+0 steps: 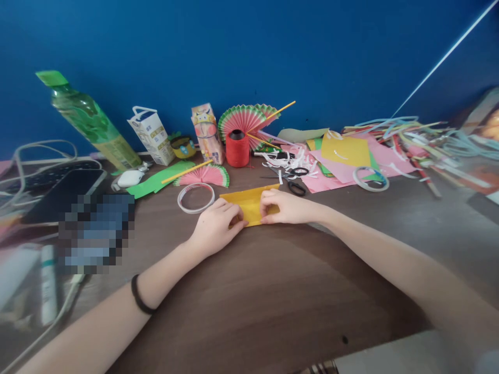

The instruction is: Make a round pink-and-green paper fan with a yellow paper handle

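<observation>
1. Paper [252,205], yellow, 1 pc: on table [253,291], in front of spool [237,150], btwn your hands.
2. L hand [220,223]: front-L of spool; thumb + index narrow, pinching paper's near edge. Other fingertips hidden, can't tell their grip. Risk: pull harder here than w/ R & the edge skews.
3. R hand [286,206]: front-R of spool; thumb + index narrow, on same edge. Risk: uneven pressure cd let the edge slip or ripple.
4. Mid-span, btwn pinches: in front of spool, no finger on it. Risk: thin stock may bow if you push inward.
5. Strip [280,177], white: front-R of spool, by paper's far corner. Risk: slide paper that way, strip poss. gets caught under.
6. Scissors [289,179]: front-R of spool. Risk: your knuckles cd bump them if R swings out.
7. Tape [192,210], roll: front-L of spool, near L hand. Risk: nudged if L drifts out.
</observation>
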Tool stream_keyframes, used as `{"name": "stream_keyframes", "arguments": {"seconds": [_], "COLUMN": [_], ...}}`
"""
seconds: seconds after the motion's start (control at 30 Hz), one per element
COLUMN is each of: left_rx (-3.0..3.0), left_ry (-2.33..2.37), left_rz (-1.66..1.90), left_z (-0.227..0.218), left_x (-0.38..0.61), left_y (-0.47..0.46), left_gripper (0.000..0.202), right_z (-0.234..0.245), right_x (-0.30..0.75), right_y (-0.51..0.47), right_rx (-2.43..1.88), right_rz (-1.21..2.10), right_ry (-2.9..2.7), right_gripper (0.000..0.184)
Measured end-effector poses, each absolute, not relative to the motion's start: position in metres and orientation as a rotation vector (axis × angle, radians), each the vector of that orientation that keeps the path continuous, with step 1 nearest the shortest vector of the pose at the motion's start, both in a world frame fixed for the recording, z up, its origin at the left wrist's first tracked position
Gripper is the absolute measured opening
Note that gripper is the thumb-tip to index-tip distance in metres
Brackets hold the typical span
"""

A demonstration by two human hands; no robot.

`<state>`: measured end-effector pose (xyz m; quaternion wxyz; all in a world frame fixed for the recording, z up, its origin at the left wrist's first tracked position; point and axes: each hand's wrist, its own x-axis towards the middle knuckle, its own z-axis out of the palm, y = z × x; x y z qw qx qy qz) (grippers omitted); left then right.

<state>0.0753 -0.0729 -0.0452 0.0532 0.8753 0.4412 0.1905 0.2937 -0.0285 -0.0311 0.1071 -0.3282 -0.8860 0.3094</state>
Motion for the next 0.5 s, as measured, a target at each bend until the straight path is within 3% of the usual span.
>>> {"name": "stream_keyframes", "arguments": {"seconds": [0.5], "left_rx": [2.343], "left_ry": [1.127], "left_rz": [0.561], "left_z": [-0.0371], "left_x": [0.0735], "left_y": [-0.0693], "left_gripper": [0.009], "right_z": [-0.0279], "right_x": [0.2976], "right_y": [-0.0263], "right_rx": [-0.983], "right_rz": [1.009], "right_ry": [-2.685], "right_gripper": [0.015]}}
